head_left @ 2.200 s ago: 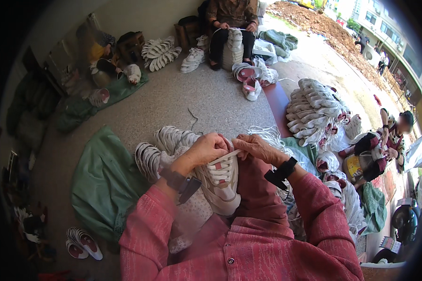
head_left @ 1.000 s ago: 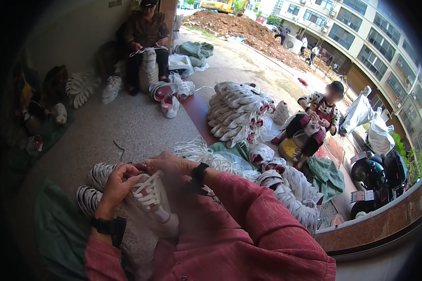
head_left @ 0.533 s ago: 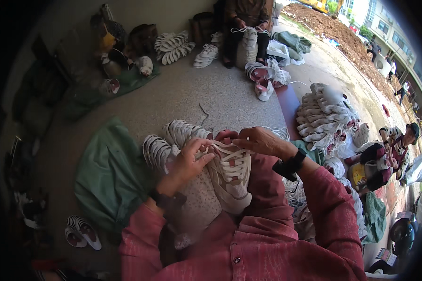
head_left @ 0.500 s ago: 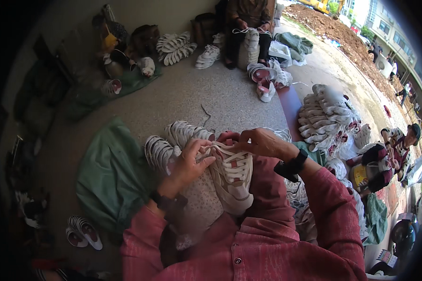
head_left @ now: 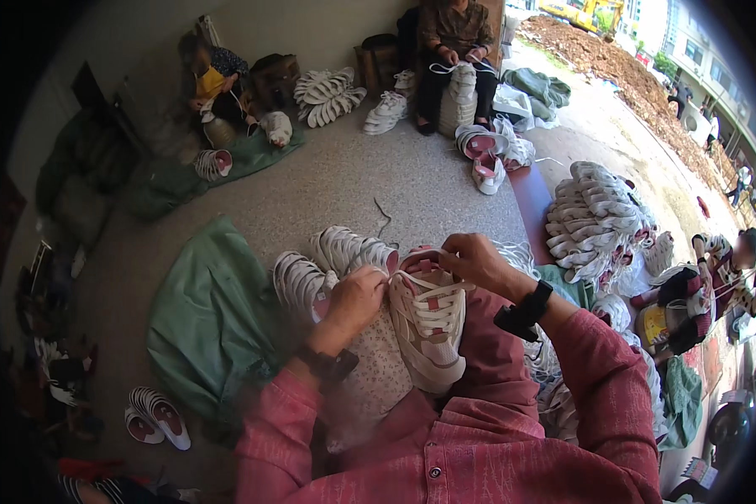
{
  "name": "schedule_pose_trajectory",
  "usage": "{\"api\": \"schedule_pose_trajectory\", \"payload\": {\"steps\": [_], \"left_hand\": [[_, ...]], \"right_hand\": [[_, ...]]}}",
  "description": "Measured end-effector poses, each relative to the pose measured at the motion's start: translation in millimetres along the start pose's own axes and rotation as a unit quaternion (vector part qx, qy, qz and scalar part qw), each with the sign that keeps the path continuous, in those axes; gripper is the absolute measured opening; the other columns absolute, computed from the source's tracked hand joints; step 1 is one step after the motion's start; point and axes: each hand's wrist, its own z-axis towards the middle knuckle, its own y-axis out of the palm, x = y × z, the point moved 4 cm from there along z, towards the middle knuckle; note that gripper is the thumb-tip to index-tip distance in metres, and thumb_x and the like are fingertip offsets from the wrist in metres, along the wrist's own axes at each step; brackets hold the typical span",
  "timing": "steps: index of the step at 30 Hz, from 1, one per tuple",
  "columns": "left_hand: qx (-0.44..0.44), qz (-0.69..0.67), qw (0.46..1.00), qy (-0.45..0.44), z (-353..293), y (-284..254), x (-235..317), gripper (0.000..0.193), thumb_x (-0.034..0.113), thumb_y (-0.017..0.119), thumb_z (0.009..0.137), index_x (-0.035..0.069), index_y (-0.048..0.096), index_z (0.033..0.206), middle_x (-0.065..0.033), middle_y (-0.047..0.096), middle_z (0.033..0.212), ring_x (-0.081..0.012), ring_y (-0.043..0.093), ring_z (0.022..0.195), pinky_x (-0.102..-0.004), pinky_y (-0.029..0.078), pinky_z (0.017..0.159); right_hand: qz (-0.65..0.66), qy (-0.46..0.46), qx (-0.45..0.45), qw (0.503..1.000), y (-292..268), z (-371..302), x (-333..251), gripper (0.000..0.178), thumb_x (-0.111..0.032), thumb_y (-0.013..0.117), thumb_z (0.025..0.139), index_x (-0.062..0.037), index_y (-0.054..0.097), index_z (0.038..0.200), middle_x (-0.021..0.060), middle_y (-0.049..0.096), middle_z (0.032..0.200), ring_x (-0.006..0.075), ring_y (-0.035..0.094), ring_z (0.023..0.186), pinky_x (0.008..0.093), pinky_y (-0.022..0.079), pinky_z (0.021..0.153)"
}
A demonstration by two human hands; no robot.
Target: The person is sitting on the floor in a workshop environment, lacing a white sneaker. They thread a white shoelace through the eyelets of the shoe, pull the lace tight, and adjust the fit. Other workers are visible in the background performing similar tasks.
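Observation:
A white and beige sneaker (head_left: 431, 346) with pink lining rests upright across my lap, toe toward me, beside a floral-patterned cushion-like pad (head_left: 376, 361). White shoelace (head_left: 435, 304) crosses its tongue in several rows. My left hand (head_left: 359, 300) is closed at the left side of the shoe's collar, pinching the lace. At the collar's right upper edge, my right hand (head_left: 476, 260) has its fingertips pressed together; what lies between them is hidden. Both wrists wear black bands. Just beyond my left hand are two nested rows of white shoe uppers (head_left: 298, 281).
A green cloth sack (head_left: 214, 311) lies to my left, near a few insole-like pieces (head_left: 157, 417). A large heap of white uppers (head_left: 595, 220) is at right. Other people sit working at the far wall and right side. A dark cord (head_left: 384, 217) lies on the floor.
My view has shifted slightly, so the scene sits lower and further right. My hands have moved apart to either side of the shoe's collar, and the left fingers have closed more tightly.

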Motion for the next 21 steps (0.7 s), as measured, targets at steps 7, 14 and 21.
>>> {"api": "schedule_pose_trajectory", "payload": {"steps": [7, 14, 21], "left_hand": [[0.201, 0.137, 0.966, 0.082, -9, -62, 21, 0.014, 0.008, 0.065, 0.092, 0.005, 0.07, 0.105, -0.0133, 0.067, 0.076, -0.0298, 0.063, 0.066, -0.0383, 0.05, 0.062], [0.281, -0.339, 0.89, -0.119, -56, -69, 13, 0.026, 0.012, 0.054, 0.104, -0.001, 0.065, 0.124, -0.0036, 0.07, 0.086, -0.0087, 0.063, 0.072, -0.0234, 0.051, 0.064], [0.293, -0.554, 0.751, -0.208, -59, -65, -9, 0.038, 0.012, 0.058, 0.101, 0.0, 0.055, 0.137, -0.0127, 0.064, 0.13, -0.0187, 0.063, 0.116, -0.0287, 0.05, 0.091]], "right_hand": [[0.487, 0.142, 0.08, 0.858, -40, -16, 27, 0.025, -0.019, 0.059, 0.094, 0.0035, 0.061, 0.105, 0.0132, 0.07, 0.095, 0.0167, 0.065, 0.069, 0.028, 0.051, 0.058], [0.376, 0.227, 0.048, 0.897, -55, -61, 85, 0.04, -0.027, 0.058, 0.097, 0.0105, 0.062, 0.112, 0.0196, 0.066, 0.113, 0.0239, 0.071, 0.081, 0.0357, 0.06, 0.074], [-0.123, 0.041, 0.098, 0.987, -42, -63, 70, 0.026, -0.02, 0.065, 0.088, -0.0008, 0.071, 0.106, 0.019, 0.072, 0.104, 0.0356, 0.069, 0.082, 0.0429, 0.054, 0.074]]}}
